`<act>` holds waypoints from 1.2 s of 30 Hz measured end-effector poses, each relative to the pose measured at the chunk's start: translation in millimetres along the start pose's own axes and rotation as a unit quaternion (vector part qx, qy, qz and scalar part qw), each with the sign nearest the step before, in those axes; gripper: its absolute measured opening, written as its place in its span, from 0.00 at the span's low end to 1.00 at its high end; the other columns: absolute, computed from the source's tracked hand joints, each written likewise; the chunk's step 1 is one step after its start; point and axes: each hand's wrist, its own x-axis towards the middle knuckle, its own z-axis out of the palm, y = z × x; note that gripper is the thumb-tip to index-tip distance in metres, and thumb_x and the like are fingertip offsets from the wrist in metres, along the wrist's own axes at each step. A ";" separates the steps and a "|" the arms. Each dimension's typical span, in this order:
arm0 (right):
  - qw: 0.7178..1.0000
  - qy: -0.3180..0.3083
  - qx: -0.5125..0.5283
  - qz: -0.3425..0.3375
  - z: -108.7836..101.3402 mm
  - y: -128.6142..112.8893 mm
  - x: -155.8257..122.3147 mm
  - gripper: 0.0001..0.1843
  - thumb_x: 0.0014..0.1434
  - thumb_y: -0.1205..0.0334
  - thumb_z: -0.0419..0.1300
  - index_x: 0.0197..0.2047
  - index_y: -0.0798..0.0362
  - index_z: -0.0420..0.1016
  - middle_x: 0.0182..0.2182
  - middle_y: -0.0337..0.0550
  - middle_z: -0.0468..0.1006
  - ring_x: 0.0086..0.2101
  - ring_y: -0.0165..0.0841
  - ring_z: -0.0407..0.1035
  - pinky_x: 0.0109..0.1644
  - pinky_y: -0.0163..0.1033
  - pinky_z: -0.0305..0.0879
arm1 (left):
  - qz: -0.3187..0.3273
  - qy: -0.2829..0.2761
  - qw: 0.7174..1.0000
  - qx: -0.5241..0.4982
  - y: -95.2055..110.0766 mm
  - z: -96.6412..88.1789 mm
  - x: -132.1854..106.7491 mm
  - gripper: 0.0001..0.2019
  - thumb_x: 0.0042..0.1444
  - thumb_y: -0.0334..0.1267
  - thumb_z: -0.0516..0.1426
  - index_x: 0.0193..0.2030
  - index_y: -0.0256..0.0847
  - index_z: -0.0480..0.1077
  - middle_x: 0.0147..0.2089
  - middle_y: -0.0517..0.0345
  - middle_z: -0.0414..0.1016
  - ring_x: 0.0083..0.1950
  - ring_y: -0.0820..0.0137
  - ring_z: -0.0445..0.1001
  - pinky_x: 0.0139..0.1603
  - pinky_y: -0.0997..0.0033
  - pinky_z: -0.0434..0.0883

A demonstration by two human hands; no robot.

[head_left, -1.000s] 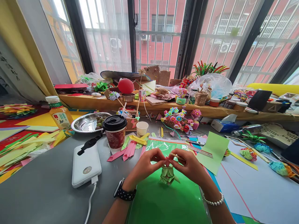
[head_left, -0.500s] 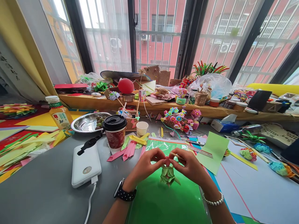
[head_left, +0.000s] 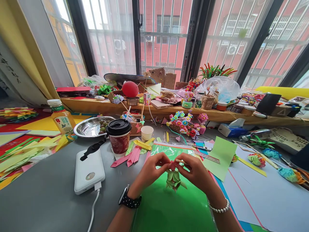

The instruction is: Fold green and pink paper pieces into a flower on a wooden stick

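Between my two hands hangs a folded paper flower [head_left: 173, 181], green below with a pink paper tip at its top. My left hand [head_left: 158, 166], a watch on its wrist, pinches the pink tip from the left. From the other side my right hand [head_left: 193, 167], with a beaded bracelet, pinches the same tip and also has a thin pale stick [head_left: 180, 161] between its fingers. Beneath them lies a glossy green folder [head_left: 169, 209]. The fingers partly cover the pink paper.
Left of my hands are a lidded coffee cup [head_left: 119, 138], pink paper strips [head_left: 134, 156] and a white power bank [head_left: 89, 170] with its cable. A small paper cup [head_left: 147, 133] stands behind. To the right lie a light green sheet [head_left: 222, 158], a ruler [head_left: 209, 157] and scissors [head_left: 202, 147].
Both hands stay almost in place, with only slight finger movement at the pink tip. The thin stick in my right hand has shifted slightly.
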 end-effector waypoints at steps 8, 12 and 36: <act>1.000 0.008 -0.010 -0.004 1.1 1.7 0.3 0.03 0.55 0.64 0.54 0.30 0.52 0.67 0.24 0.38 0.70 0.23 0.27 0.61 0.23 0.31 0.53 | -0.002 -0.001 1.000 -0.016 -1.1 -0.4 0.5 0.08 0.50 0.41 0.56 0.30 0.36 0.67 0.30 0.57 0.72 0.34 0.70 0.73 0.36 0.70 0.70; 1.000 0.005 -0.004 0.001 0.3 1.6 0.1 0.03 0.55 0.64 0.54 0.30 0.52 0.67 0.24 0.37 0.70 0.23 0.27 0.60 0.23 0.31 0.53 | -0.019 -0.013 0.998 -0.050 -2.8 -1.5 0.7 0.09 0.50 0.41 0.56 0.32 0.36 0.68 0.31 0.56 0.73 0.35 0.70 0.73 0.36 0.71 0.70; 0.998 -0.028 0.034 0.047 -2.4 1.0 -1.1 0.05 0.53 0.62 0.55 0.34 0.53 0.66 0.26 0.37 0.69 0.21 0.25 0.54 0.21 0.30 0.50 | -0.023 -0.016 0.999 -0.031 -3.5 -1.9 1.0 0.08 0.49 0.38 0.57 0.32 0.35 0.67 0.33 0.56 0.71 0.37 0.68 0.72 0.40 0.68 0.70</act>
